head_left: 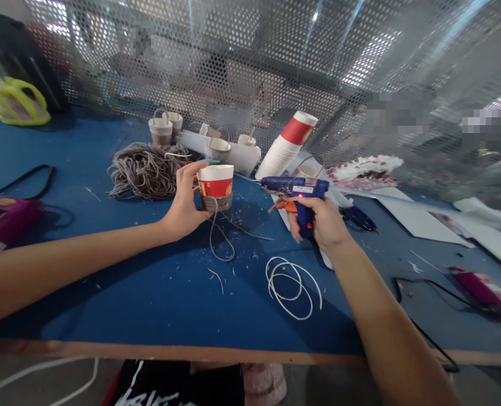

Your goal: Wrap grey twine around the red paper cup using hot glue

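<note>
My left hand (185, 202) is closed around a cut-down red and white paper cup (216, 184), held above the blue table (119, 270). Grey-brown cord is wound round the cup's base, and a loose end of cord (221, 239) hangs down to the table. My right hand (320, 223) grips the handle of a blue glue gun (296, 189). Its nozzle points left toward the cup, a short gap away. A small red light glows on the gun.
A heap of grey cord (146, 169) lies behind the cup. Several small finished cup baskets (165, 128) and a tilted stack of paper cups (286, 145) stand at the back. A white cord coil (291, 285) lies near the front. Perforated metal screen behind.
</note>
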The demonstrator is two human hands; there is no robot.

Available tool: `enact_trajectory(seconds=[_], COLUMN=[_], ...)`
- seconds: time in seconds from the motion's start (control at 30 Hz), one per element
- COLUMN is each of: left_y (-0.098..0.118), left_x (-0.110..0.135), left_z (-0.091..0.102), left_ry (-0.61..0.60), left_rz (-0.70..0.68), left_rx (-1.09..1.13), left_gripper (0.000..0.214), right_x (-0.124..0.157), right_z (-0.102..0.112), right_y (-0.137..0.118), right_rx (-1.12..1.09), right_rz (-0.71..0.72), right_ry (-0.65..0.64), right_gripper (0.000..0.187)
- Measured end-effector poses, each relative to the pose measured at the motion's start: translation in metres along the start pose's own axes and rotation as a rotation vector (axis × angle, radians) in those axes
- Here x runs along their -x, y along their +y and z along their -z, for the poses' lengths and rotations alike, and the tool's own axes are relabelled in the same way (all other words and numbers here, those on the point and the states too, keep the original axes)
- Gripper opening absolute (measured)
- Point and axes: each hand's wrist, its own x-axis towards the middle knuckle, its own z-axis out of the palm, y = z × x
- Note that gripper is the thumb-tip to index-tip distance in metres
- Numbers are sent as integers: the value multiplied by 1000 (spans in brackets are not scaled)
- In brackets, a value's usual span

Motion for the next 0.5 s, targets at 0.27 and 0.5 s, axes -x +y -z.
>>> enact_trajectory(seconds=[0.27,0.5], left_y=[6,5], left_x=[-2,-2], left_z=[4,5], left_ry=[-99,-186], left_rz=[19,47], left_rx=[-63,6], left_gripper=[95,95], right_x=[11,8], right_z=[-12,-16], right_y=[13,28], right_rx=[-8,150], right_rz=[41,79], right_ry=[-174,-102], right_gripper=[28,26])
